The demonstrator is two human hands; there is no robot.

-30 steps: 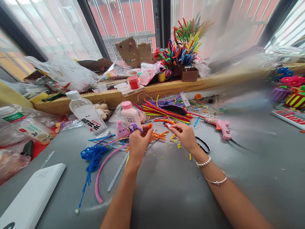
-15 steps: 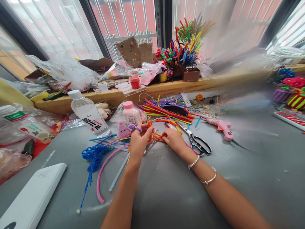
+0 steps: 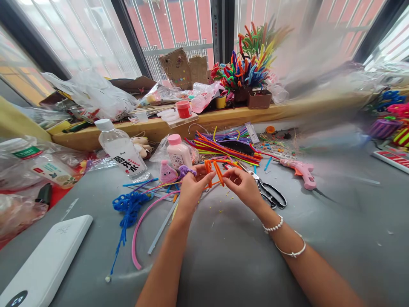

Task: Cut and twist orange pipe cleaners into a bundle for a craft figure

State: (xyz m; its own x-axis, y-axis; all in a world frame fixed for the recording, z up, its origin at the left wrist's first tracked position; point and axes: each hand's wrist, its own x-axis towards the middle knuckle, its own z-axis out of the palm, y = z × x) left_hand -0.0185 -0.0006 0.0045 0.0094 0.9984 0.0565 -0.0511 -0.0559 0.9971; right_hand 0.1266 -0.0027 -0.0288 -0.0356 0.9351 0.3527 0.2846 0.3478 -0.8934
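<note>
My left hand (image 3: 194, 184) pinches an orange pipe cleaner piece (image 3: 208, 170) bent into a loop. Close to its right, my right hand (image 3: 240, 184) grips a second bent orange pipe cleaner (image 3: 219, 173); whether the two pieces join is hard to tell. A purple fuzzy scrunchie-like piece (image 3: 186, 172) lies against the left hand's back. Black-handled scissors (image 3: 271, 194) rest beyond the right hand. Behind the hands lies a pile of coloured pipe cleaners (image 3: 230, 147). A pink knitted figure (image 3: 168, 172) and a pink-capped bottle (image 3: 179, 152) stand just past the left hand.
A pink glue gun (image 3: 302, 170) lies at the right with its cord. On the left are a water bottle (image 3: 123, 153), blue yarn-like strands (image 3: 129, 209), a pink curved strip (image 3: 136, 238) and a white power bank (image 3: 51, 260). A wooden ledge (image 3: 153, 126) runs behind, crowded with craft things.
My right hand has risen slightly from the table, bringing an orange bent piece up beside the one in my left hand. The view has shifted slightly.
</note>
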